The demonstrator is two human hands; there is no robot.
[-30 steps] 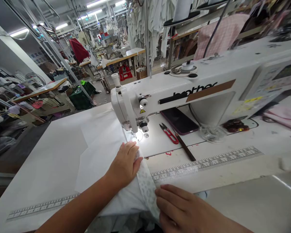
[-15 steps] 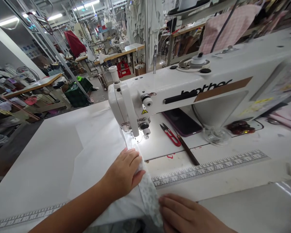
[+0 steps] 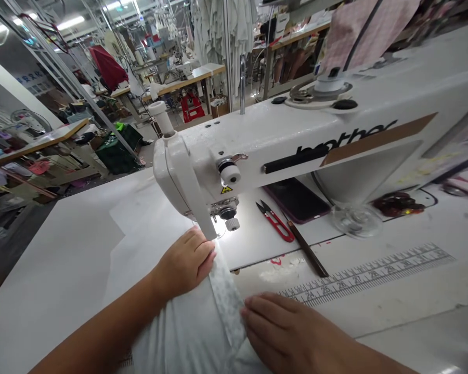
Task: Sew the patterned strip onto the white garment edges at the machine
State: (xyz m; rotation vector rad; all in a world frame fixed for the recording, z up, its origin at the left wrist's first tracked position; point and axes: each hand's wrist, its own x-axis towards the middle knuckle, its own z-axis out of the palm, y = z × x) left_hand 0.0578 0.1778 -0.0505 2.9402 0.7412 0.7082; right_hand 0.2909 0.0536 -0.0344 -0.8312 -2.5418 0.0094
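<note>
Probably soft and light, the cloth (image 3: 189, 327) runs over the table (image 3: 58, 254) to the machine (image 3: 253, 137); hold its edge. Your left hand (image 3: 183, 262) and right hand (image 3: 284, 327) touch it, fingers together; pinching or not, I can't tell.

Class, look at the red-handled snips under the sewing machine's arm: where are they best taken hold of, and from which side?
The snips are probably best taken by the rounded red handle end, from the near side, slightly left. They lie flat with the pointed blades aimed away from the viewer, and the dark-handled tool lies close by on the right.
</note>
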